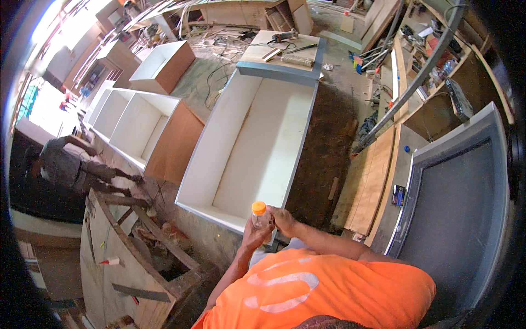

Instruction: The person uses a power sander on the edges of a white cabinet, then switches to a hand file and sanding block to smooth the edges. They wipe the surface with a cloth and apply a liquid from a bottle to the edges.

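Observation:
A small clear plastic bottle with an orange cap stands upright in my left hand, whose fingers wrap round its lower part. My right hand is against the bottle's right side with its fingers curled in; whether they grip the bottle or something small is hidden. Both hands are close together in front of my orange shirt. Just beyond them lies a long open cabinet box, white inside with grey edges. The bottle overlaps the near edge of this box in view.
White-lined cabinets with brown sides stand to the left, near a bending person. A worn wooden frame is at the lower left. A power tool lies on a far panel. A large dark-screened television is close on my right.

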The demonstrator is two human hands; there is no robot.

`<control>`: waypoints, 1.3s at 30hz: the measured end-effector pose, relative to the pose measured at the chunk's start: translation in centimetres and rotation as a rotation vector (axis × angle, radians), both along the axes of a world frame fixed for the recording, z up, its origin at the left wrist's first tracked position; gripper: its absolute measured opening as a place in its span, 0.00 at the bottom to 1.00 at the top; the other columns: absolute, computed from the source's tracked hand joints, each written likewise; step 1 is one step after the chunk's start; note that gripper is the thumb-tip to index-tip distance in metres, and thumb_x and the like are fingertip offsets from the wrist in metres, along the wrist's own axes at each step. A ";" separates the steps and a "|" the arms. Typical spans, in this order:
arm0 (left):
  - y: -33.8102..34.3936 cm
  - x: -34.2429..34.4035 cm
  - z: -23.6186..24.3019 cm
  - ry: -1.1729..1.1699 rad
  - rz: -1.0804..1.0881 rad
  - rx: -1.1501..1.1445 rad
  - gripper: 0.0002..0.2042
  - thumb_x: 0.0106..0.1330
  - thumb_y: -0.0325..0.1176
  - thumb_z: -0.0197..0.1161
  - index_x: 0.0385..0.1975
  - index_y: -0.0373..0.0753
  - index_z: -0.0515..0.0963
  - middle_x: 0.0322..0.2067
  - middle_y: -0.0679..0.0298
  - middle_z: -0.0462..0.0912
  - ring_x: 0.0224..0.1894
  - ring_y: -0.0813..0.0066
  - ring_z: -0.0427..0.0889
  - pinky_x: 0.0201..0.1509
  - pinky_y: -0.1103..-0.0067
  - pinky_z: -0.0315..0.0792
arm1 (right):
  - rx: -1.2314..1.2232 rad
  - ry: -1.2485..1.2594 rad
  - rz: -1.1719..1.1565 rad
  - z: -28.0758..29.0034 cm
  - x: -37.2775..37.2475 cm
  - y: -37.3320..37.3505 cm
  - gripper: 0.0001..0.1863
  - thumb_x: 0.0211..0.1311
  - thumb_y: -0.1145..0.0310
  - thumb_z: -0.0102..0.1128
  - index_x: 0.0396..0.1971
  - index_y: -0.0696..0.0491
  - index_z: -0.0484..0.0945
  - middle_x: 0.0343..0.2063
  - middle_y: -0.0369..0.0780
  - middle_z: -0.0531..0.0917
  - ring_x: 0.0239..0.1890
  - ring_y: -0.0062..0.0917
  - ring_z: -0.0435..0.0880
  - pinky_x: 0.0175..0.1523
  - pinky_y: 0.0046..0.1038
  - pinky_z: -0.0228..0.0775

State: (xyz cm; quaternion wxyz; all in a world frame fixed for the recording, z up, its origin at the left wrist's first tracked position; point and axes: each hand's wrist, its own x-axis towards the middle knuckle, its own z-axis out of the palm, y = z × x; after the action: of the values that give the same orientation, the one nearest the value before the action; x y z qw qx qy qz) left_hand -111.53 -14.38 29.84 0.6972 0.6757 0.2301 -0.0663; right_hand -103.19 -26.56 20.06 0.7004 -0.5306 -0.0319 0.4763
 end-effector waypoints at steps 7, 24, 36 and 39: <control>0.9 3.8 5.3 0.029 0.021 0.328 0.29 0.50 0.38 0.72 0.52 0.36 0.70 0.37 0.53 0.82 0.39 0.59 0.82 0.44 0.65 0.75 | -0.048 -0.152 -0.132 11.7 7.8 -2.1 0.10 0.69 0.70 0.58 0.44 0.58 0.81 0.29 0.34 0.83 0.28 0.16 0.79 0.33 0.21 0.73; -0.7 25.3 7.0 0.666 -0.148 0.899 0.14 0.53 0.27 0.59 0.40 0.33 0.73 0.34 0.48 0.84 0.39 0.49 0.84 0.41 0.59 0.78 | -0.056 -0.049 0.228 8.1 30.9 0.3 0.17 0.72 0.69 0.53 0.55 0.63 0.76 0.43 0.41 0.84 0.42 0.21 0.84 0.47 0.24 0.78; -1.5 33.1 3.2 0.495 -0.153 0.876 0.12 0.54 0.25 0.58 0.39 0.31 0.72 0.34 0.47 0.84 0.40 0.47 0.84 0.42 0.59 0.78 | 0.057 0.310 0.138 6.8 40.4 -1.8 0.14 0.73 0.71 0.50 0.51 0.61 0.76 0.44 0.41 0.82 0.43 0.25 0.83 0.47 0.29 0.79; -2.3 36.3 1.6 0.485 -0.167 0.864 0.12 0.54 0.25 0.57 0.39 0.30 0.72 0.34 0.46 0.83 0.40 0.46 0.84 0.43 0.59 0.78 | 0.008 0.282 0.134 6.2 43.2 -2.3 0.15 0.74 0.70 0.48 0.53 0.61 0.75 0.44 0.41 0.82 0.45 0.26 0.83 0.48 0.29 0.79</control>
State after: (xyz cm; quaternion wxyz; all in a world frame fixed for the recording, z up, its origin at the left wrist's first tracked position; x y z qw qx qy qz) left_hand -75.25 -16.67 31.48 0.2724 0.8839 0.3371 -0.1759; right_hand -59.96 -28.90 26.30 0.6665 -0.4524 0.0295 0.5918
